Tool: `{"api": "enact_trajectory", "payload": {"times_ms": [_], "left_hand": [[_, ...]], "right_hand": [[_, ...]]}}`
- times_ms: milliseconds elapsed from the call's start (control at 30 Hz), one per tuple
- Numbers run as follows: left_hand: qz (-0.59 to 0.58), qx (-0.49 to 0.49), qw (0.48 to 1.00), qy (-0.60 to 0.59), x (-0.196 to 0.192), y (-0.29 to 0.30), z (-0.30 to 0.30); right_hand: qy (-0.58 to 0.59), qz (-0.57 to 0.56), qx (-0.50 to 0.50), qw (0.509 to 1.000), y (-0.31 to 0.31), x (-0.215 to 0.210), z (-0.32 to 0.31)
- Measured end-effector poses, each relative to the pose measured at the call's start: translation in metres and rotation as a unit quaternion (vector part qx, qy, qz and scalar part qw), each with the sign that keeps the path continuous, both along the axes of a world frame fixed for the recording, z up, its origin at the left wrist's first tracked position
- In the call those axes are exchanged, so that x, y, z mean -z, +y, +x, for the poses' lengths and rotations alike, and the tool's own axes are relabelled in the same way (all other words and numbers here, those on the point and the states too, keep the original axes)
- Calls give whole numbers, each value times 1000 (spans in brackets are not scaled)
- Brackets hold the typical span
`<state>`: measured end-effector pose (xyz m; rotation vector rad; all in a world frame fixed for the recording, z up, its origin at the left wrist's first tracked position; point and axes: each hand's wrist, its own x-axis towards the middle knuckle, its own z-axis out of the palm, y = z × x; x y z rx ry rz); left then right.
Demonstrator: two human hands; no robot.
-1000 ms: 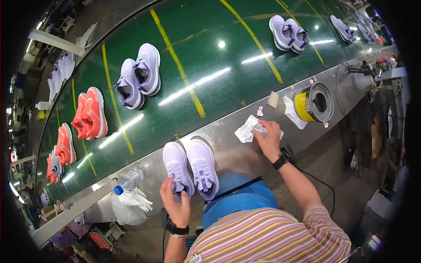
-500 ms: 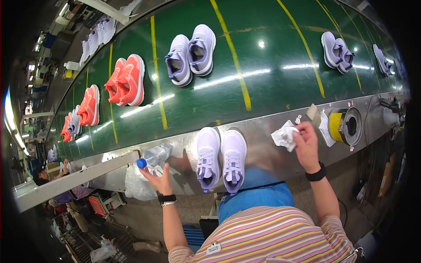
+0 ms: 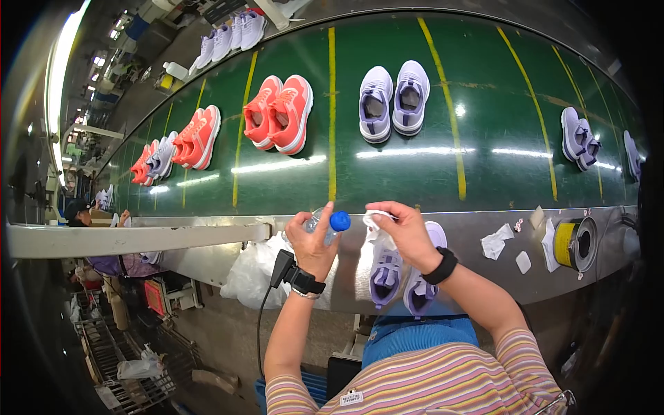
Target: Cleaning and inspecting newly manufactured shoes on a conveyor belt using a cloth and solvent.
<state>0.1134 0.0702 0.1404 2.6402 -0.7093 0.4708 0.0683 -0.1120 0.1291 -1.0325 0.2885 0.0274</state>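
Note:
My left hand (image 3: 315, 245) is wrapped round a clear plastic bottle (image 3: 310, 225) with a blue cap (image 3: 339, 220), tilted with the cap towards my right hand. My right hand (image 3: 409, 238) pinches a crumpled white wipe (image 3: 377, 227), close to the bottle's cap but apart from it. Below it, on the metal ledge (image 3: 477, 277), stands a pair of lavender sneakers, the left shoe (image 3: 385, 275) and the right shoe (image 3: 420, 290). My right hand and forearm partly cover them.
Beyond the ledge, a green conveyor belt (image 3: 394, 180) carries coral sneakers (image 3: 278, 114) and lavender sneakers (image 3: 393, 102). Another wipe (image 3: 496, 242) and an open yellow-banded can (image 3: 575, 245) sit at right. A clear plastic bag (image 3: 252, 271) and a pale metal bar (image 3: 138, 241) are at left.
My left hand has closed round the bottle and lifted it. My right hand has come left with a white wipe; a crumpled one lies on the ledge. The view has shifted.

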Motion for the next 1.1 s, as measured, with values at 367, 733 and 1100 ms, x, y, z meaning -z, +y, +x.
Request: {"api": "enact_trajectory", "payload": {"times_ms": [367,733,1100], "left_hand": [[192,54,974,-109,-20,-6,11],[260,52,956,-125,-28,-7,13],[198,5,975,-98,-29,-10,6]], "right_hand": [[55,113,-22,992,13,12,18],[65,164,-51,983,14,20,19],[51,143,-114,982,-6,16,27]]}}
